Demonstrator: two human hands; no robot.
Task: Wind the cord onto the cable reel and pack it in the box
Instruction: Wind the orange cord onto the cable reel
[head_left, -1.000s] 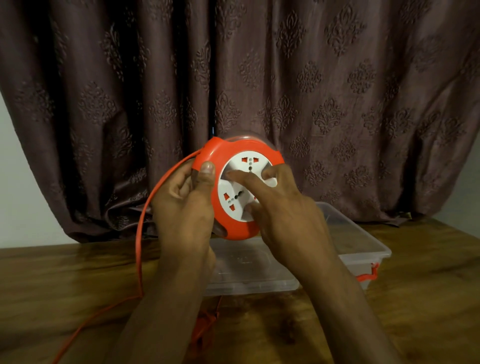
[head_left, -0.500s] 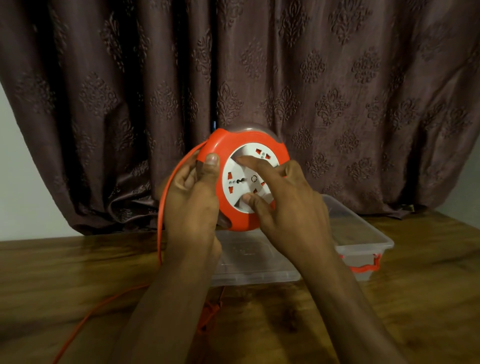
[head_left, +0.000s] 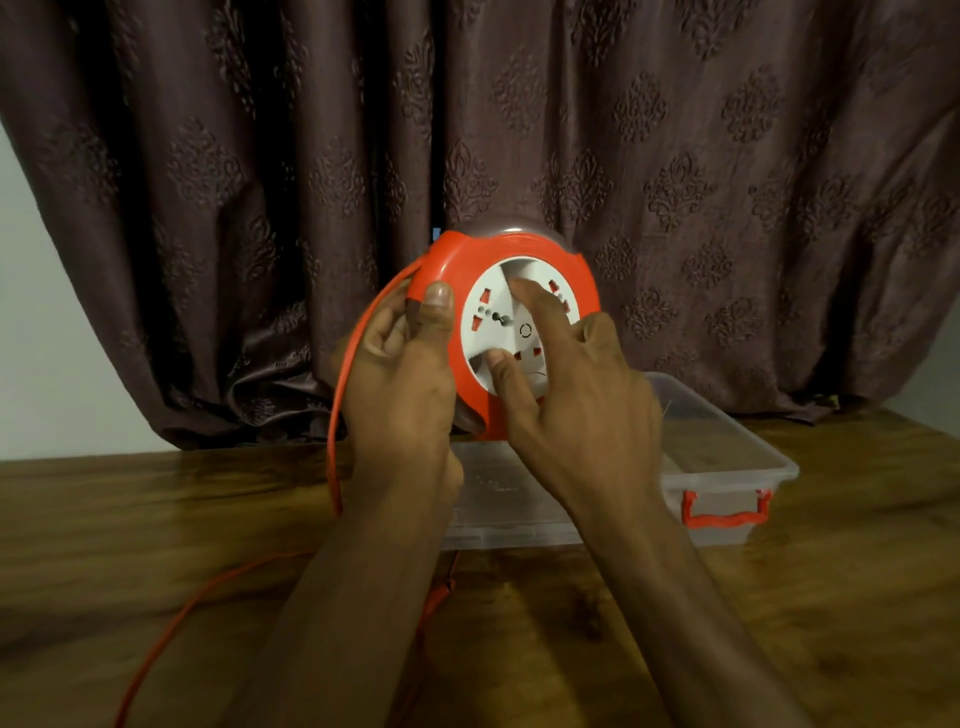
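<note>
I hold an orange cable reel (head_left: 589, 291) upright in the air above the table, its white socket face (head_left: 491, 322) towards me. My left hand (head_left: 402, 384) grips the reel's left rim, thumb on the front. The fingers of my right hand (head_left: 576, 400) press on the white socket face. The orange cord (head_left: 332, 441) leaves the reel's left side, hangs down past my left wrist and trails across the table to the lower left. A clear plastic box (head_left: 737, 457) with an orange latch stands open behind my hands.
A clear lid (head_left: 498, 499) lies flat next to the box on its left. The wooden table (head_left: 104, 519) runs across the lower view. A dark patterned curtain (head_left: 675, 182) hangs close behind the table's far edge.
The white socket face has turned under my right fingers. The cord loop at the left has drawn in closer to my left wrist, and the reel sits a little to the right.
</note>
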